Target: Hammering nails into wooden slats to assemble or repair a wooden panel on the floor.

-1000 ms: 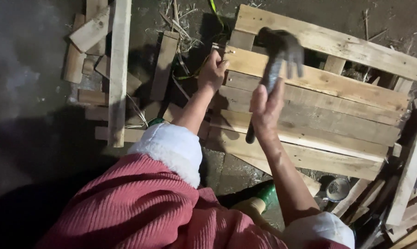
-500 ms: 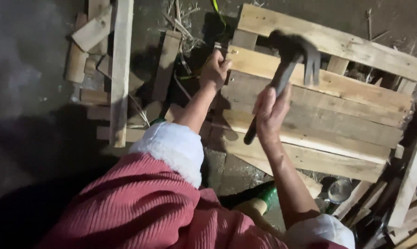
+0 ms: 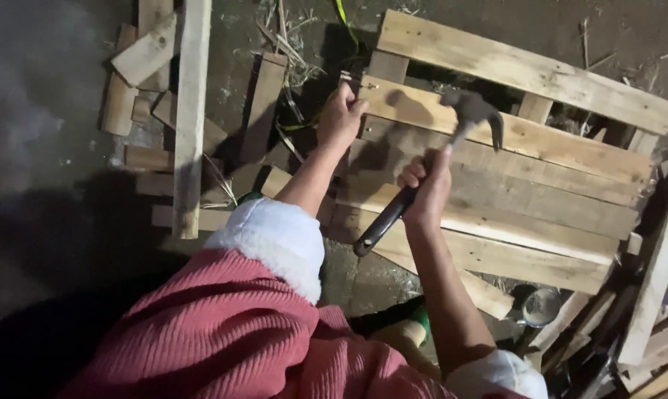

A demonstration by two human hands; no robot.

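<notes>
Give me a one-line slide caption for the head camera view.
Right hand swings a dark claw hammer over a weathered wooden slat pallet while the left hand grips its edge.

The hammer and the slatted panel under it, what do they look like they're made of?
The hammer in the right hand: head looks like dark, dull metal with a curved claw; handle is black and glossy, possibly rubber or plastic over a core, which can't be told. The slatted panel: bare, unfinished wood, pale to grey, with visible grain, knots and rough edges. The left hand rests at its corner.
</notes>
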